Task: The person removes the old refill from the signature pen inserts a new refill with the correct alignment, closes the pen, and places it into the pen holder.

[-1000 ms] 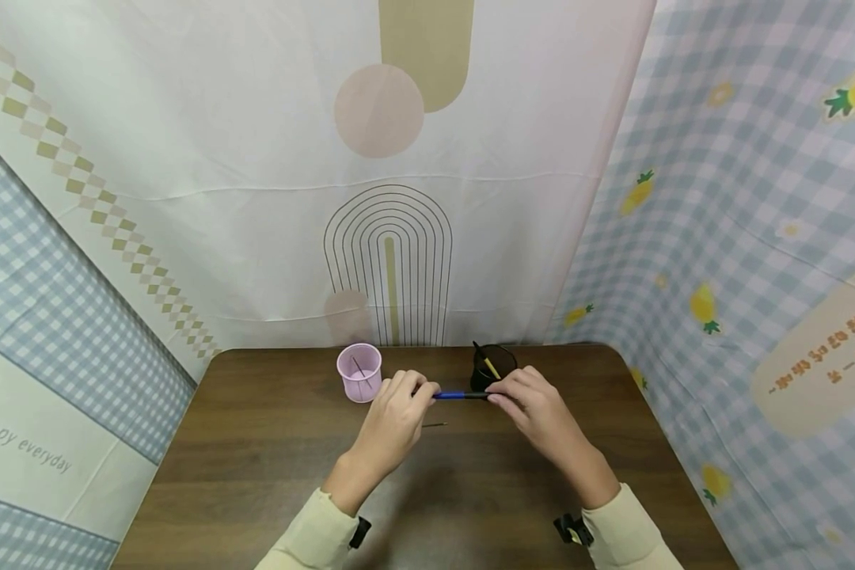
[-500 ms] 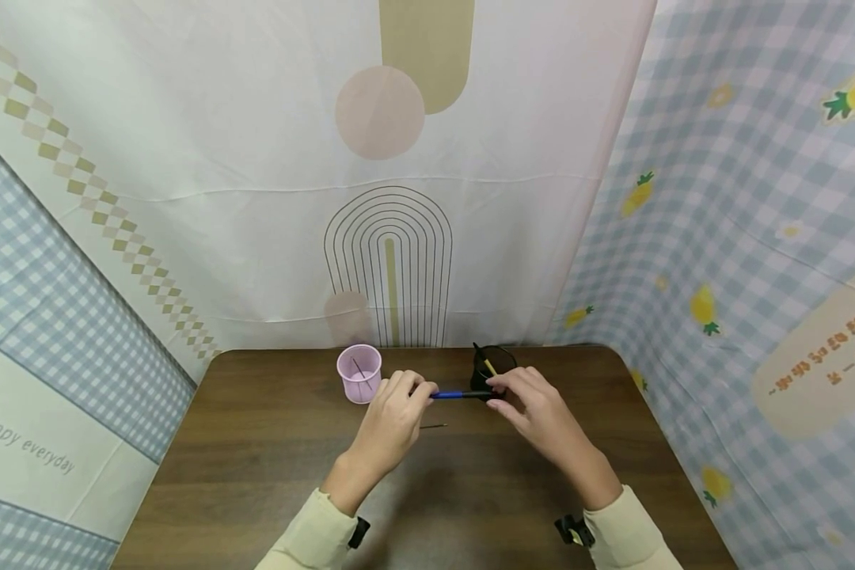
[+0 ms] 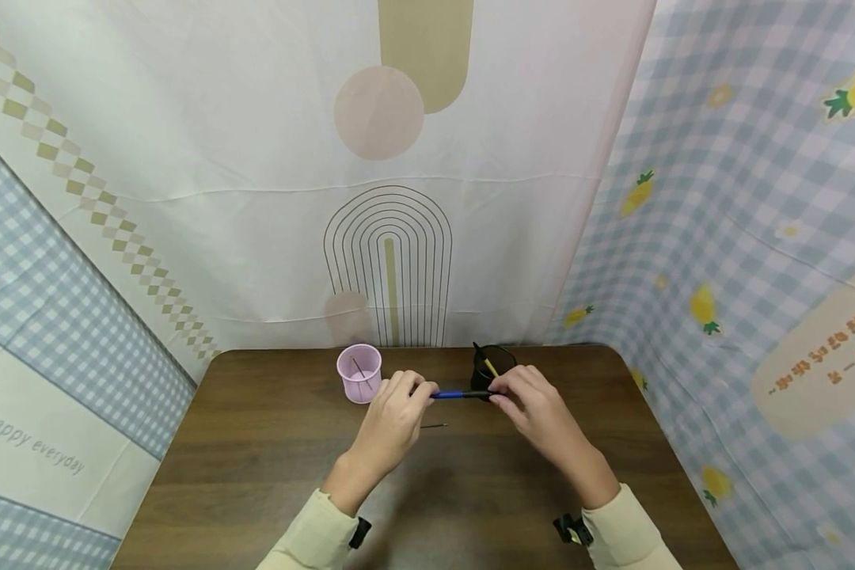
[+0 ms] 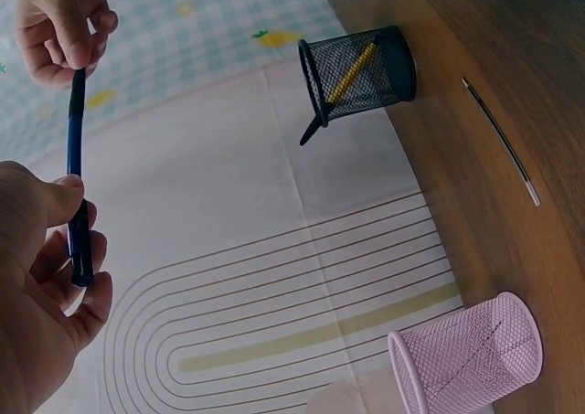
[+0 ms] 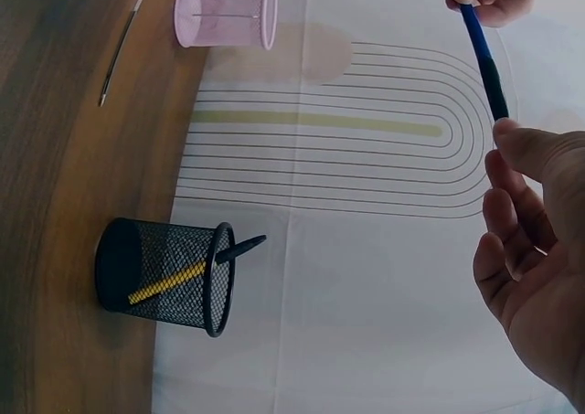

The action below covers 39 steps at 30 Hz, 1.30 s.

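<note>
A blue pen (image 3: pixel 450 394) with a black end is held level above the table between both hands. My left hand (image 3: pixel 393 412) grips its blue end, with fingers curled round it in the left wrist view. At the black end, the thumb and fingertips of my right hand (image 3: pixel 537 408) pinch the pen (image 5: pixel 483 53). Below the hands a thin dark pen refill (image 4: pixel 501 140) with a pale tip lies on the table. Behind the right hand stands a black mesh pen cup (image 5: pixel 174 272) with a yellow and black pen (image 5: pixel 169 281) leaning in it.
A pink mesh pen cup (image 3: pixel 359 388) stands at the back left of the brown table (image 3: pixel 271 459), with a thin dark refill (image 3: pixel 359 368) inside. Patterned cloth (image 3: pixel 256 261) hangs right behind the table's back edge, and checked cloth (image 3: pixel 691 237) hangs along the right side.
My right fingers shift slightly along the black end of the pen and pinch it a little farther right. My left hand and the cups stay where they were.
</note>
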{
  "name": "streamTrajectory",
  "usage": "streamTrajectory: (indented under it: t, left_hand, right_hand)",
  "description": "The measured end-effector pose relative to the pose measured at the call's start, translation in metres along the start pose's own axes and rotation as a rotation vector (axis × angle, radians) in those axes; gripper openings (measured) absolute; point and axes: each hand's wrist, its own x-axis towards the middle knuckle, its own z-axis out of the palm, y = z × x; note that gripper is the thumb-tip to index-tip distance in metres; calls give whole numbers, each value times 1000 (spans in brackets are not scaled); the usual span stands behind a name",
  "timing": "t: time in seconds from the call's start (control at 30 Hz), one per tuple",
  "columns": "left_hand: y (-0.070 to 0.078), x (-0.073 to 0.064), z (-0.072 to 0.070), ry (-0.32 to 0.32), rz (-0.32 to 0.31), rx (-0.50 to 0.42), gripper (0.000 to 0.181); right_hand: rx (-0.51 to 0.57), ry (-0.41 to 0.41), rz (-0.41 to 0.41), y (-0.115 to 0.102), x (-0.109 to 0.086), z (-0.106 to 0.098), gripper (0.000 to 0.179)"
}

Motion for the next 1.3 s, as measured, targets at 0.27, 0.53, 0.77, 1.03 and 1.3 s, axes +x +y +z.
streamTrajectory:
  t: [0.27, 0.53, 0.77, 1.03, 1.3]
  left_hand:
    - [1, 2, 0, 25, 15, 2, 11]
    - [0, 2, 0, 35, 21, 1, 11]
    - [0, 1, -1, 12, 7, 3, 11]
    - [0, 2, -2, 9, 7, 1, 10]
    - [2, 3, -2, 6, 11, 6, 9]
  right_hand:
    - [15, 1, 0, 0, 0, 1, 16]
    - [2, -29, 27, 0, -1, 0, 9]
    - [-1, -33, 59, -3, -1, -2, 24]
    - [2, -15, 38, -4, 2, -1, 25]
    - [29, 20, 0, 1, 1, 2, 23]
